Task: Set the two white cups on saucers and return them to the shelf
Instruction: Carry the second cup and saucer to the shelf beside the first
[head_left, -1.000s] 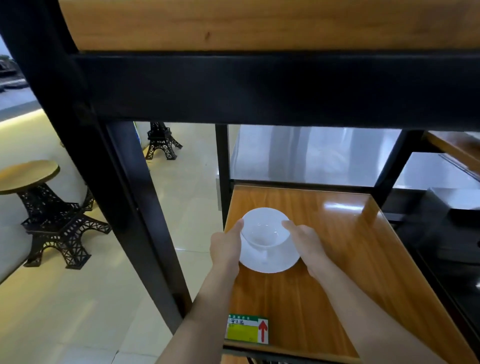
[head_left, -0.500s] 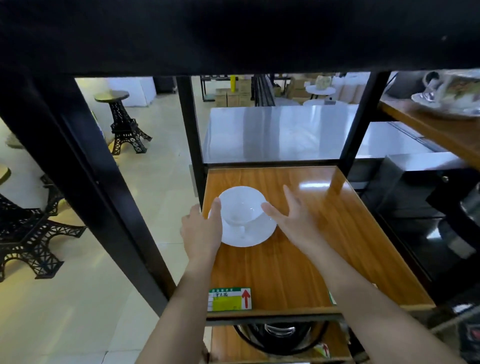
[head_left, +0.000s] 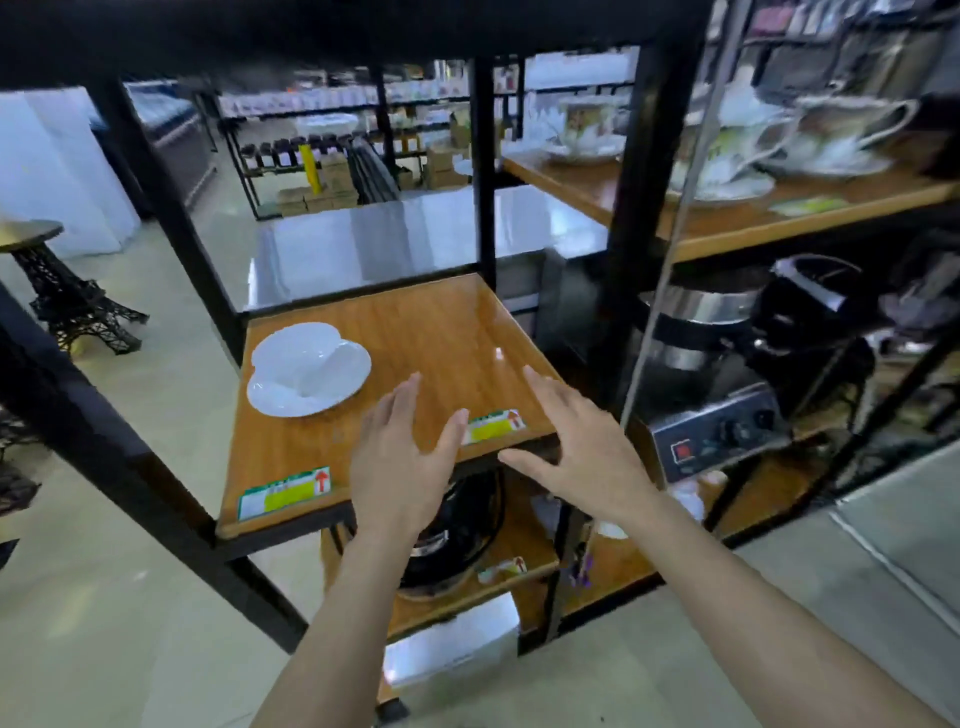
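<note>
Shelf (head_left: 457, 332) boards of glossy wood sit in a black frame over pale floor. We see the white cup (head_left: 304, 358) on its saucer (head_left: 311, 395) at the shelf's left rear; our left hand (head_left: 400, 467) and right hand (head_left: 582, 452) hover spread and empty near its front edge.

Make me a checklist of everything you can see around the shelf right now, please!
Surface: wooden shelf, glossy, with two price labels on its front edge.
Job's things: one white cup sits on a white saucer at the shelf's back left; no second cup seen there.
Clutter: nothing seen on this shelf besides the labels.
Hands: left hand and right hand both open, empty, above the shelf's front edge.
Cables: nothing seen clearly.
Surroundings: patterned cups on the right-hand shelf, a coffee machine below them, a tower-shaped stool at left.
</note>
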